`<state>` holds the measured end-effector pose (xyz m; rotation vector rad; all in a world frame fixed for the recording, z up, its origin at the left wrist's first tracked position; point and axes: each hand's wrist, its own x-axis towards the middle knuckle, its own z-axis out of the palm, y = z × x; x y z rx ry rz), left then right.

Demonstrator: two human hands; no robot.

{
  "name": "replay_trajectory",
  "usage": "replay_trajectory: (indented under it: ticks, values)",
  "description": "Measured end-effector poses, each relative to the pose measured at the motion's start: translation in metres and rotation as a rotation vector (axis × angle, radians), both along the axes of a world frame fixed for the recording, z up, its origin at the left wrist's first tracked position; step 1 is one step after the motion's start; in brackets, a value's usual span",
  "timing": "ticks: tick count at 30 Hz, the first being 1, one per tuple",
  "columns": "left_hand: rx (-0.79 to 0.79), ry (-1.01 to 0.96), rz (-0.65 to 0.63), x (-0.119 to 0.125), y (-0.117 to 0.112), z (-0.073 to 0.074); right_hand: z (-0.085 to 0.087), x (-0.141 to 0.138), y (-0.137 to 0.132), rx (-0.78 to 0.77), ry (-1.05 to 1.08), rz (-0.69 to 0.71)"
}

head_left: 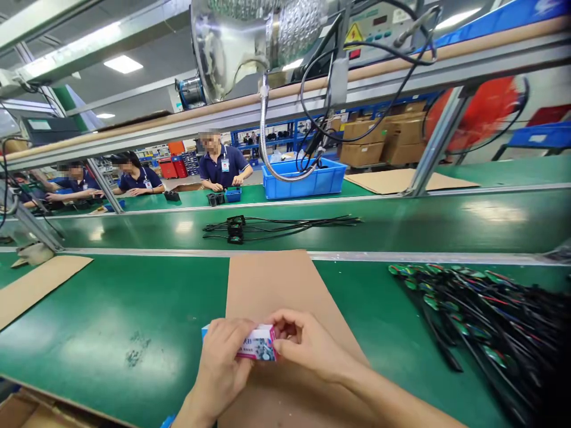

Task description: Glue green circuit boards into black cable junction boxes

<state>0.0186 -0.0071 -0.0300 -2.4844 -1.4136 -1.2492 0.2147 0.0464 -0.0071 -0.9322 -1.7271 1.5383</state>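
A small printed cardboard box point(259, 346), white with blue and pink parts, is held above a brown cardboard sheet point(276, 276) on the green bench. My left hand point(225, 353) wraps round the box's left part, fingers over its top. At the right end, my right hand point(303, 342) has its thumb and bent fingers closed on the box's edge. Whether the end flap is open is hidden by these fingers. What the box contains does not show.
Many black cables with green circuit boards point(473, 321) lie heaped at the right. Ahead, a bundle of black wires point(285, 226) rests on the green belt. Beyond stand a blue bin point(303, 183) and a co-worker point(223, 163). A metal duct hood point(232, 53) hangs overhead.
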Motion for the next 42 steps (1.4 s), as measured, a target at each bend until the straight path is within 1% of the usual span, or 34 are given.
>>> replay_trajectory:
  ticks: [4,7,9,12,14,15,17,18,19,21,23,24,25,26,29,31,33,36,37,39,42]
  values:
    - [0.066,0.106,0.002,-0.005,0.003,-0.004,-0.004,-0.003,0.006,-0.036,-0.108,-0.032]
    - [0.106,0.203,-0.012,-0.010,0.007,-0.009,-0.010,-0.004,0.005,-0.036,-0.118,-0.048]
    - [0.128,0.259,-0.026,-0.011,0.010,-0.013,-0.014,-0.004,0.002,0.001,-0.117,-0.087]
    - [0.124,0.328,-0.033,-0.011,0.015,-0.013,-0.018,-0.005,-0.001,0.103,-0.117,-0.214]
    - [0.075,0.359,-0.033,-0.011,0.019,-0.007,-0.020,-0.003,-0.001,0.147,-0.108,-0.267]
    - [0.046,0.371,-0.033,-0.012,0.020,-0.001,-0.021,-0.001,0.000,0.154,-0.097,-0.270]
    - [-0.014,0.400,-0.032,-0.014,0.025,0.012,-0.022,0.005,0.002,0.160,-0.058,-0.247]
    - [-0.044,0.417,-0.031,-0.015,0.027,0.020,-0.022,0.007,0.002,0.192,-0.034,-0.234]
    - [-0.078,0.433,-0.029,-0.015,0.029,0.027,-0.021,0.010,0.002,0.251,-0.014,-0.227]
    - [-0.174,0.450,-0.026,-0.013,0.033,0.040,-0.018,0.015,0.000,0.421,0.013,-0.220]
    - [-0.270,0.448,-0.019,-0.008,0.035,0.049,-0.014,0.018,-0.003,0.571,0.014,-0.202]
    - [-0.308,0.447,-0.015,-0.006,0.035,0.052,-0.012,0.018,-0.005,0.598,0.006,-0.189]
    - [-0.336,0.450,-0.010,-0.004,0.036,0.053,-0.010,0.019,-0.006,0.583,-0.004,-0.177]
    - [-0.358,0.460,-0.008,-0.002,0.036,0.055,-0.009,0.019,-0.006,0.536,-0.018,-0.165]
    - [-0.392,0.543,0.015,0.003,0.037,0.062,-0.010,0.020,0.000,0.321,-0.038,-0.157]
    - [-0.384,0.643,0.040,0.011,0.039,0.072,-0.015,0.019,0.007,0.194,-0.021,-0.164]
    - [-0.335,0.801,0.058,0.023,0.043,0.085,-0.021,0.018,0.014,0.050,0.013,-0.159]
    - [-0.240,1.127,0.059,0.049,0.051,0.105,-0.028,0.016,0.021,-0.221,0.117,-0.100]
    - [-0.225,1.193,0.041,0.058,0.055,0.109,-0.029,0.016,0.022,-0.299,0.163,-0.078]
    - [-0.213,1.264,-0.011,0.072,0.062,0.114,-0.029,0.016,0.023,-0.415,0.259,-0.047]
    - [-0.207,1.295,-0.088,0.082,0.073,0.118,-0.028,0.019,0.024,-0.508,0.367,-0.022]
